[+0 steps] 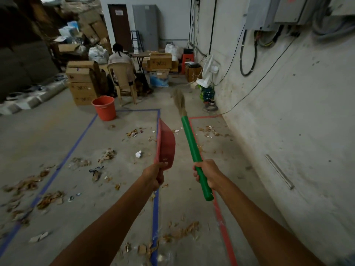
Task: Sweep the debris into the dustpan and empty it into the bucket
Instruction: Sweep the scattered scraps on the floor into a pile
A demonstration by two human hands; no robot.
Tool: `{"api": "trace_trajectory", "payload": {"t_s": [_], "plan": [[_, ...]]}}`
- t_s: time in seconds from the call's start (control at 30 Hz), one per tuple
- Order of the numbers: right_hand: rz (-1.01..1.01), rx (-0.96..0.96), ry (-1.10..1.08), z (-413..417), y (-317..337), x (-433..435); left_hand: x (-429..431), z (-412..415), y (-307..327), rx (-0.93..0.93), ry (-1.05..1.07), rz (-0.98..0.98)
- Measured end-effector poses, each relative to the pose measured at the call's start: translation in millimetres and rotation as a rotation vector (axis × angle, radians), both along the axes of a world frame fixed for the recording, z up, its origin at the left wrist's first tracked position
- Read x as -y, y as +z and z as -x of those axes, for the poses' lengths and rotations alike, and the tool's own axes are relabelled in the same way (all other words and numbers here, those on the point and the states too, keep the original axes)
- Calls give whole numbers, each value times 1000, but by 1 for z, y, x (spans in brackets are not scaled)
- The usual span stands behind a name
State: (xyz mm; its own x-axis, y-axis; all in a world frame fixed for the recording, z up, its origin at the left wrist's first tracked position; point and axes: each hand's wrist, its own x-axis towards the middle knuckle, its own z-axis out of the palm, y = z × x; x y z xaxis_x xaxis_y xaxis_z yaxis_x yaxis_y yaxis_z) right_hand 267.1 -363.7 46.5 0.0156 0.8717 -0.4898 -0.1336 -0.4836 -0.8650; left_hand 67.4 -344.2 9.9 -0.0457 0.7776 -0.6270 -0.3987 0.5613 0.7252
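Observation:
My left hand [154, 174] grips the handle of a red dustpan [165, 144], held up in the air and turned on edge. My right hand [206, 172] is closed around the green handle of a broom [191, 140], whose straw head [179, 101] points away from me above the floor. An orange bucket [104, 108] stands on the concrete floor ahead and to the left. Debris of dry leaves and paper scraps [107, 154] lies scattered over the floor inside and around the blue tape outline [76, 143].
A red tape line [221, 217] runs along the floor near the right wall [288, 131]. A person sits on a plastic chair [123, 79] behind the bucket, among stacked cardboard boxes [82, 83]. A fan [207, 73] and cables are by the wall.

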Motion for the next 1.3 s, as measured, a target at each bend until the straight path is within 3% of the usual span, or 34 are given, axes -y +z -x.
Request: {"api": "trace_trajectory", "payload": {"t_s": [0.23,0.47,0.67,0.93,1.2,1.3], "plan": [[-136,1,-12,28,-6,20,-2,-13,7,23,44,18],[-226,-159,-20,44,15,15,4,16,7,-15,8,-13],[-113,-63,-72,76,11,18,1,55,4,128,50,-45],[91,-410,-54,94,12,12,4,94,-1,29,37,3],[239,-45,-58,127,-49,34,17,125,-27,24,-60,20],[281,-125,-125,134,-72,48,27,135,-40,29,-62,63]]}}
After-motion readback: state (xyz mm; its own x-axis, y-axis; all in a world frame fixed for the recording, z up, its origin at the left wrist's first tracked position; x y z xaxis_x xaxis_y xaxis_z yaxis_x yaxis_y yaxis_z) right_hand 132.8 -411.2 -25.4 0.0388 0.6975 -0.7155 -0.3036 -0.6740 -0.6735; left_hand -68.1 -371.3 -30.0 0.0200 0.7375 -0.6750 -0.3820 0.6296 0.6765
